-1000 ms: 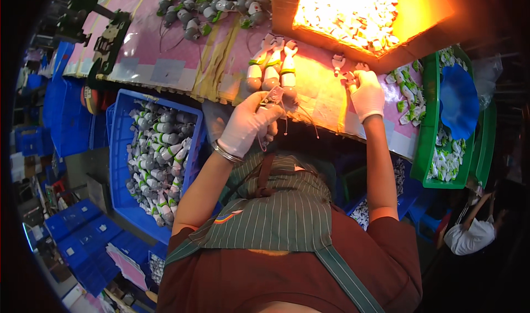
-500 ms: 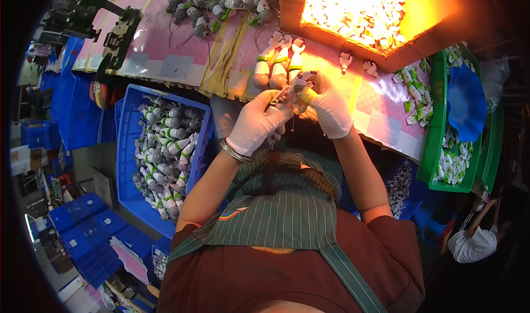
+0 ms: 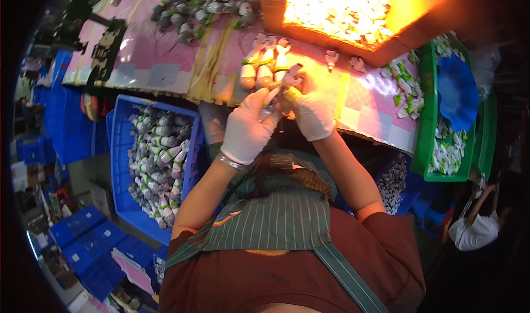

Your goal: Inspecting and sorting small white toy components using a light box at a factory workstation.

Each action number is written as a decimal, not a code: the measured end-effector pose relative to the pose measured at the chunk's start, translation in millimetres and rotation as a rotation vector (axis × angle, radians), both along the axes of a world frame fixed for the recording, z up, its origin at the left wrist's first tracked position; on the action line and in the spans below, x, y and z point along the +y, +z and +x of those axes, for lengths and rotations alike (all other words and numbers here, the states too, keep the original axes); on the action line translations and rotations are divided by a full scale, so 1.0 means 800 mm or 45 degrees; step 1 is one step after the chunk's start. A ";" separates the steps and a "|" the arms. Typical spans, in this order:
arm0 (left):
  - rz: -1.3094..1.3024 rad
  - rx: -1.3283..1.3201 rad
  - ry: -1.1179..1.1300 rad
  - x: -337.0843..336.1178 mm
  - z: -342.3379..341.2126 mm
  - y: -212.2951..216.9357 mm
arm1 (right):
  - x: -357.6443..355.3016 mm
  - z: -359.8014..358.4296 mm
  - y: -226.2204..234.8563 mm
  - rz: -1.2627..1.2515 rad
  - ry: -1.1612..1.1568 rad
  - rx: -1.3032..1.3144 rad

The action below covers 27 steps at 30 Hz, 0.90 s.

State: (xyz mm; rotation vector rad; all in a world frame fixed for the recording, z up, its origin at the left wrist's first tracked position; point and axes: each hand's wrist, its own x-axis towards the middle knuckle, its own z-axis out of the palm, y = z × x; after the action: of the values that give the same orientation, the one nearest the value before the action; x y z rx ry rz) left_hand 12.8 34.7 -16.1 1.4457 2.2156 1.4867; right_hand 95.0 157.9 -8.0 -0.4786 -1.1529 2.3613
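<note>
My two hands work close together at the table's near edge, both in white gloves. My right hand [image 3: 313, 113], with yellow on the fingertips, is closed on a small pale toy part [image 3: 293, 75] with a dark-tipped end. My left hand [image 3: 247, 125] is closed just beside it, its fingers pinched around something slim that is mostly hidden. Right behind them, three white-and-grey toy figures [image 3: 265, 64] with green bands lie side by side on the pink table top. Two small white hand-shaped parts [image 3: 331, 59] [image 3: 358, 64] lie farther right.
A brightly lit cardboard box [image 3: 326, 37] of small parts stands at the back. Grey-and-white toys [image 3: 207, 6] are heaped at the back left. A blue crate [image 3: 118, 164] of toys is at my left. At right is a green crate [image 3: 420, 166] with a blue scalloped dish [image 3: 458, 92].
The whole view has shifted a little, so the table and crates sit farther left. My left hand has turned, its back now more upright; both hands stay together at the toy part.
</note>
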 end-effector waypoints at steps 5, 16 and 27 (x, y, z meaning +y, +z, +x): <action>-0.173 -1.263 -0.064 -0.003 -0.003 0.024 | 0.048 0.029 -0.002 0.509 -0.001 -0.358; -0.210 -1.467 -0.118 -0.008 -0.015 0.039 | 0.253 0.146 -0.051 2.211 -0.509 -1.311; -0.223 -1.380 -0.106 0.000 -0.015 0.038 | 0.100 0.090 -0.015 1.005 -0.046 -0.434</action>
State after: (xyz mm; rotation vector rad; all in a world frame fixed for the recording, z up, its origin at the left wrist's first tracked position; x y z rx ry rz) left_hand 0.9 34.7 14.0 0.4338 1.5024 1.4615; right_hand 166.7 238.0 -19.8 -0.6027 -2.0585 1.6221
